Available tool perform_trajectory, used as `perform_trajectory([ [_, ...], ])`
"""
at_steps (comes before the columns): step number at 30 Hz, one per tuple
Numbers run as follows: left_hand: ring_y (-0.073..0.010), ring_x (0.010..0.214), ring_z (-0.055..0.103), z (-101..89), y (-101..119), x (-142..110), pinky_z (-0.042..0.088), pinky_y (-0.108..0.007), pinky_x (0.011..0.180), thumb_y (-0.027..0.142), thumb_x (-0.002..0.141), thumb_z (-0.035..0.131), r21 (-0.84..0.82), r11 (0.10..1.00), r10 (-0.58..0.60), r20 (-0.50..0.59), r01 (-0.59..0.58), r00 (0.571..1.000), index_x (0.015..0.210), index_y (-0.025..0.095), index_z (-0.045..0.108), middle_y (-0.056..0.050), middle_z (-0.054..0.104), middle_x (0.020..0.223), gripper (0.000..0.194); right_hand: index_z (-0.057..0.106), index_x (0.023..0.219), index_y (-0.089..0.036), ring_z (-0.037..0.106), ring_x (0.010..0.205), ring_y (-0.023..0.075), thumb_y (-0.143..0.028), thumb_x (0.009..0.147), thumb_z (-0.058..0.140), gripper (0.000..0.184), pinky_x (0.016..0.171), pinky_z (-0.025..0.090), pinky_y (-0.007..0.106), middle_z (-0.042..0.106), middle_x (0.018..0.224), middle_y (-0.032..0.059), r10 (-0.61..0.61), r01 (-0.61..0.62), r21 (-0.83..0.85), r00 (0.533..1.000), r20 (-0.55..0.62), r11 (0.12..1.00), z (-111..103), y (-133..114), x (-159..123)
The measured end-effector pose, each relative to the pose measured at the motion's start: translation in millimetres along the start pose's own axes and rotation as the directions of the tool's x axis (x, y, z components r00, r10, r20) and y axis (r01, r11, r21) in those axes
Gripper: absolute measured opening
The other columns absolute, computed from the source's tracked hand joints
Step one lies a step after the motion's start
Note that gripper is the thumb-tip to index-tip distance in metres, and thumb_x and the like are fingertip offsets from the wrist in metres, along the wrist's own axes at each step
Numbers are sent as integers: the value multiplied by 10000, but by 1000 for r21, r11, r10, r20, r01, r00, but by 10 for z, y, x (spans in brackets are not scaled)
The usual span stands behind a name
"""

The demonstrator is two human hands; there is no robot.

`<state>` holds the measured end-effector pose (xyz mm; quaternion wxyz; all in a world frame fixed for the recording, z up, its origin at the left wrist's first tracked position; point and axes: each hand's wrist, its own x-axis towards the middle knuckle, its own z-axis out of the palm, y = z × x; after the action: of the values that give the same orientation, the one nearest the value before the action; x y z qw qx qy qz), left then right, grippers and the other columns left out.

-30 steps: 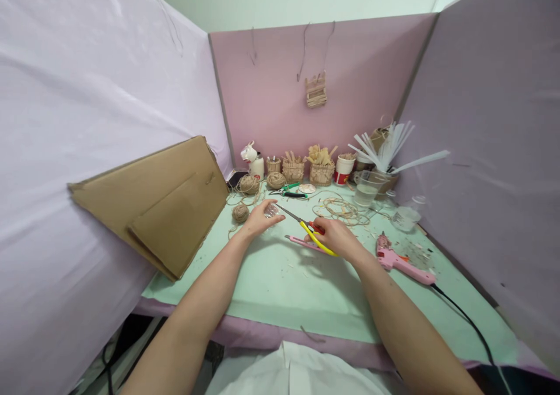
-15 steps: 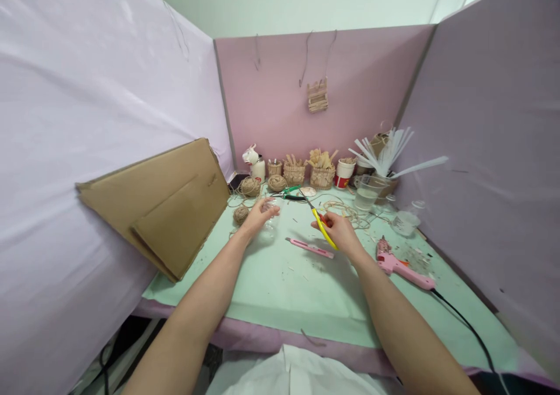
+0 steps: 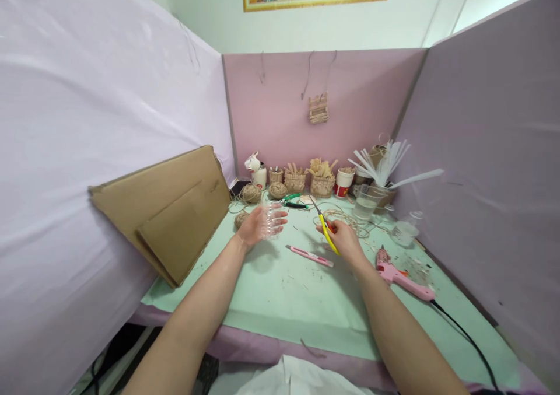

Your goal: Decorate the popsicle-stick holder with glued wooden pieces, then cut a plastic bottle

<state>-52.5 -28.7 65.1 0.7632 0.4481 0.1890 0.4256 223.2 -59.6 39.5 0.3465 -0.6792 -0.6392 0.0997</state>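
My left hand [image 3: 251,227] is raised above the table with its palm turned up and fingers spread. Resting across its fingers is a clear, ribbed piece of a plastic bottle [image 3: 269,220]. My right hand [image 3: 349,242] grips a pair of scissors [image 3: 324,227] with yellow and orange handles, the blades pointing away from me. On the table between the two hands lies a pink utility knife [image 3: 310,256]. Green-and-black pliers [image 3: 295,205] lie just beyond my left fingertips.
At right are a pink glue gun [image 3: 405,280] with a black cord, a cup of water [image 3: 364,203] and a clear plastic bottle piece [image 3: 403,231]. Cardboard [image 3: 175,220] leans at left. Twine balls [image 3: 277,191], baskets of wooden sticks [image 3: 322,185] and a paper cup [image 3: 344,182] line the back.
My left hand has turned palm up and its fingers have spread under the plastic piece. My right hand still holds the scissors in nearly the same place. The view has tilted upward slightly.
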Motion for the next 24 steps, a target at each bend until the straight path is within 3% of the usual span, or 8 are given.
perform_trajectory([
  [8,-224,881,666,-56,6,2,506,-347,767,490,776,559,-252,968,14,77,6,997,1256,114,552,-123,693,1016,610,491,653,-217,522,579,172,-642,783,542,447,521,287,261,590,611,20,50,-49,-73,998,24,996,38,16,11],
  [13,-195,855,655,-12,16,11,503,-351,814,467,771,588,-277,959,55,-4,-54,998,1232,137,554,-86,684,965,567,582,906,-187,600,805,221,-574,736,638,426,576,313,258,671,912,84,-22,40,-225,996,83,974,58,-33,-54],
  [16,-203,880,648,4,5,44,490,-384,859,427,763,619,-190,977,73,-107,-93,992,1187,165,571,-77,678,976,500,603,943,-173,608,859,237,-566,740,637,444,605,336,269,678,956,106,-26,43,-277,998,65,960,62,-68,-82],
  [20,-187,932,632,2,-93,131,460,-361,890,337,733,704,103,986,151,-251,-129,956,1151,213,564,-61,665,1033,458,629,996,-162,631,843,238,-594,766,596,491,605,367,272,696,918,112,86,-63,-293,994,69,954,-24,-91,56],
  [24,-209,1084,592,-8,-240,221,400,-383,974,339,656,788,350,917,280,-225,-190,933,1162,225,518,-72,640,1127,585,651,1082,-147,650,944,259,-480,788,605,447,655,410,271,706,1024,140,176,-122,-400,979,100,908,-209,-78,508],
])
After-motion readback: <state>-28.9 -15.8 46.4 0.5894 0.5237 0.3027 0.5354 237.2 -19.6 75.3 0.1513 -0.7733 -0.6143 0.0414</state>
